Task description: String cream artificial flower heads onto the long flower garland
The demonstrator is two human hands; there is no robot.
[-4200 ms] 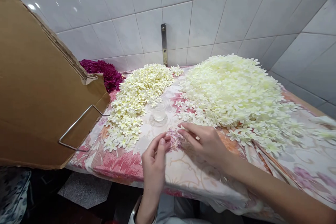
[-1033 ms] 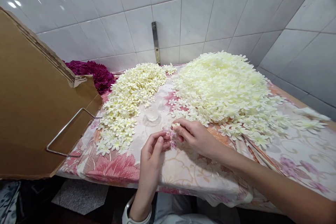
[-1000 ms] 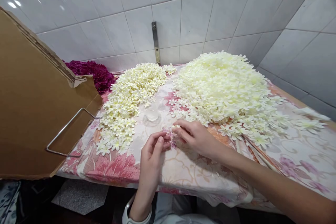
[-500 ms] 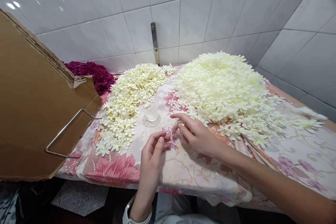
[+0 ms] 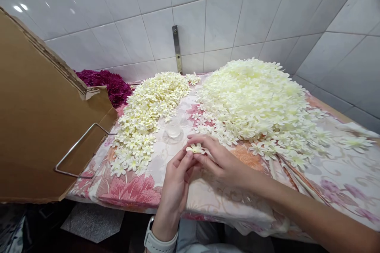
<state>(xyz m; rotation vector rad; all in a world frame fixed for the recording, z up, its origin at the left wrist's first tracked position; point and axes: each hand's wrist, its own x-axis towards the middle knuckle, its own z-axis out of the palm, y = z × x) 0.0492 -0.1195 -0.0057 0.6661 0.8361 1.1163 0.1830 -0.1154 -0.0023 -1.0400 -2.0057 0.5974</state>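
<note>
A small white artificial flower (image 5: 195,149) is between my two hands, above the floral tablecloth (image 5: 213,199). My left hand (image 5: 179,172) pinches its lower side with thumb and fingers. On the other side my right hand (image 5: 215,154) has its fingers closed around the flower's edge. Just beyond my fingertips stands a small clear cup (image 5: 173,129). To the left lies a heap of small cream flowers (image 5: 148,110); a larger heap of pale yellow-white flowers (image 5: 252,95) rises to the right.
At the left a cardboard box (image 5: 50,126) stands with a bent metal wire handle (image 5: 74,152) beside it. Dark magenta flowers (image 5: 108,85) lie behind it. A metal bracket (image 5: 177,49) is fixed to the tiled wall (image 5: 190,23) at the back.
My right hand has come in against my left. A flower now shows clearly between my fingers, where none could be made out before. The view has shifted slightly.
</note>
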